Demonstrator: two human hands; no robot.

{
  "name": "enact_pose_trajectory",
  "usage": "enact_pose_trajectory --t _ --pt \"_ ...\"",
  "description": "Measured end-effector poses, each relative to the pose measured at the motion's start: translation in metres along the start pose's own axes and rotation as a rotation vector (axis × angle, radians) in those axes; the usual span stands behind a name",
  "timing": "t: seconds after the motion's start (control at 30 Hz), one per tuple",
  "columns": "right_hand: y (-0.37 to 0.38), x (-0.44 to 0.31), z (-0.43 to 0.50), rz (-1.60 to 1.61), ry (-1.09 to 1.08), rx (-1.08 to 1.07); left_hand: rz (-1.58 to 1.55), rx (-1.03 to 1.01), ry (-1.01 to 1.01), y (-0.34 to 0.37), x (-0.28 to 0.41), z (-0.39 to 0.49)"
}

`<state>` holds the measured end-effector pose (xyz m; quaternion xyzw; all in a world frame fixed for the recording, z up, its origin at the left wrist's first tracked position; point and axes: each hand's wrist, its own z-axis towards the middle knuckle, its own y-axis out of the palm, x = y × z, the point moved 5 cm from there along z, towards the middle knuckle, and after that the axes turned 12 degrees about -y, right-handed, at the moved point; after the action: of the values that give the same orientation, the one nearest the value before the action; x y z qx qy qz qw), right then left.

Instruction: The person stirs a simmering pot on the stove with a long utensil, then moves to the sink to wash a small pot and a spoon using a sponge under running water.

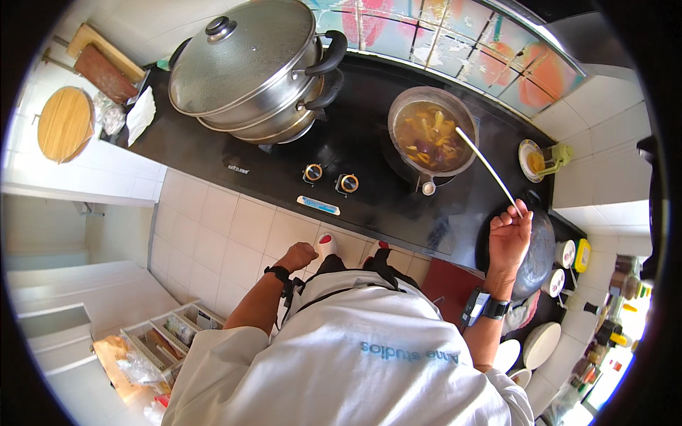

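Observation:
My right hand grips the lower end of a long, thin white utensil, slim like a chopstick. Its far end reaches over the rim of a round cooking pot and lies above the contents. Inside is a brownish broth with yellow-orange strips and dark reddish pieces. The pot's short handle points toward me. Low in front of my body, my left hand hangs with its fingers curled in, and no object shows in it.
A large lidded steel steamer occupies the left of the black cooktop, beside two control knobs. A dark wok lid or pan lies by my right forearm. A small plate stands at the far right, near lidded containers.

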<state>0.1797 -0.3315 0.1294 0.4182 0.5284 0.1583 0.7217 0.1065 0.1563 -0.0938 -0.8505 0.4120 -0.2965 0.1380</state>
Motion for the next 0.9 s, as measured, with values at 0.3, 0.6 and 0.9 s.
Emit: enact_pose_trajectory --t 0.3,0.6,0.9 --pt "0.029 0.010 -0.033 0.003 -0.043 0.015 -0.037 -0.060 0.067 -0.026 -0.031 0.033" --pt "0.046 0.010 -0.061 -0.067 -0.138 0.163 -0.158 -0.232 -0.112 -0.050 -0.059 0.034" --pt "0.050 0.005 -0.081 -0.061 -0.191 0.214 -0.105 -0.209 -0.042 -0.066 -0.031 0.035"
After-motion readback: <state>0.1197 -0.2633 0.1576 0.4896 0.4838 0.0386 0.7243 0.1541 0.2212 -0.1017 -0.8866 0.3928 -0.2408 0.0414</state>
